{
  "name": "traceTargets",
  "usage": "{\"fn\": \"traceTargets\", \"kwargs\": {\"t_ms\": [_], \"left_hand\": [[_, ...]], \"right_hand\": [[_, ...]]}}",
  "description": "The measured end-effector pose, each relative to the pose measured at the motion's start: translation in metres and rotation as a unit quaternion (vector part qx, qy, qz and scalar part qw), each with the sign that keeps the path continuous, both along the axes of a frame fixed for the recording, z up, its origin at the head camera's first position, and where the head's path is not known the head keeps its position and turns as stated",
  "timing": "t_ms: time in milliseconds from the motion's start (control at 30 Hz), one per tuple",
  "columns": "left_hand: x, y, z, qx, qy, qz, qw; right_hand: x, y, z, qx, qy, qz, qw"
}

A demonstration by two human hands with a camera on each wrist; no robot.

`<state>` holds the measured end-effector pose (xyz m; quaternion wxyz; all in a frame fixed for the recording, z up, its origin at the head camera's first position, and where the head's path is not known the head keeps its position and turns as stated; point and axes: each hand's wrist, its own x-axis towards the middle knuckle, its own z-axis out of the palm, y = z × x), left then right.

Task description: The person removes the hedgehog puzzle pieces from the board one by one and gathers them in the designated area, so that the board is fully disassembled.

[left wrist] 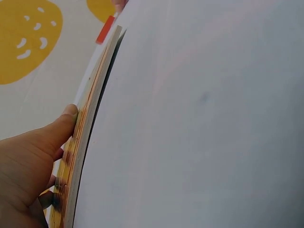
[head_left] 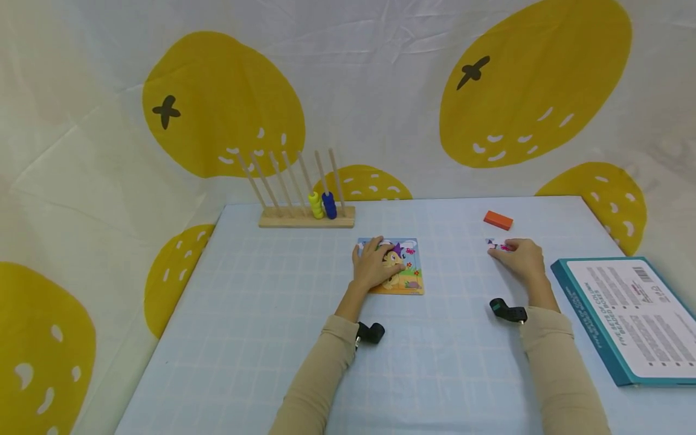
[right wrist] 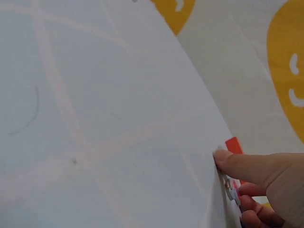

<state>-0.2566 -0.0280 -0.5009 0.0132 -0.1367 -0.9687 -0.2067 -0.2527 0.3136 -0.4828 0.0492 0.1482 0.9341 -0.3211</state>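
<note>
In the head view a square picture puzzle [head_left: 411, 281] with a cartoon figure lies near the middle of the table. My left hand [head_left: 372, 264] rests on it with fingers spread, covering its upper left part. The left wrist view shows the puzzle's board [left wrist: 90, 128] edge-on, with the thumb [left wrist: 69, 116] on its face. Off to the right, my right hand [head_left: 523, 260] pinches a small white puzzle piece [head_left: 491, 243] with pink and dark print, just above or on the table. In the right wrist view the piece [right wrist: 229, 189] shows between thumb and fingers, partly hidden.
An orange block [head_left: 498, 220] lies just beyond the right hand. A teal-edged box [head_left: 633, 320] occupies the table's right side. At the back left stands a wooden rack [head_left: 307, 222] of upright rods, with yellow beads [head_left: 316, 206] and blue beads [head_left: 328, 206].
</note>
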Motion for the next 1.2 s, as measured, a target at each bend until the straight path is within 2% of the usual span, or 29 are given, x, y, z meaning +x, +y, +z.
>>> {"fn": "traceTargets", "kwargs": {"t_ms": [267, 533, 633, 733, 833, 933, 1067, 1200], "left_hand": [[0.001, 0.0, 0.002, 0.006, -0.001, -0.001, 1.0], [0.001, 0.0, 0.002, 0.006, 0.001, -0.005, 1.0], [0.001, 0.0, 0.002, 0.0, -0.003, -0.005, 1.0], [0.001, 0.0, 0.001, -0.004, -0.007, -0.007, 0.9999], [0.0, -0.002, 0.001, -0.005, -0.014, -0.014, 0.9998], [-0.001, -0.004, 0.003, 0.002, -0.025, -0.025, 0.9994], [0.0, -0.005, 0.006, 0.013, -0.039, -0.032, 0.9986], [0.002, -0.007, 0.006, 0.029, -0.032, -0.027, 0.9987]], "right_hand": [[0.0, -0.004, -0.004, 0.011, 0.011, -0.04, 0.9991], [0.002, -0.008, -0.004, 0.022, 0.026, -0.052, 0.9981], [0.004, -0.017, -0.007, 0.007, 0.059, -0.08, 0.995], [0.007, -0.037, -0.008, -0.024, 0.134, -0.09, 0.9867], [0.007, -0.063, -0.009, -0.054, 0.215, -0.043, 0.9741], [0.004, -0.09, -0.009, -0.081, 0.247, 0.038, 0.9649], [0.002, -0.124, -0.002, -0.108, 0.212, 0.135, 0.962], [-0.002, -0.15, -0.002, -0.103, 0.194, 0.196, 0.9556]]}}
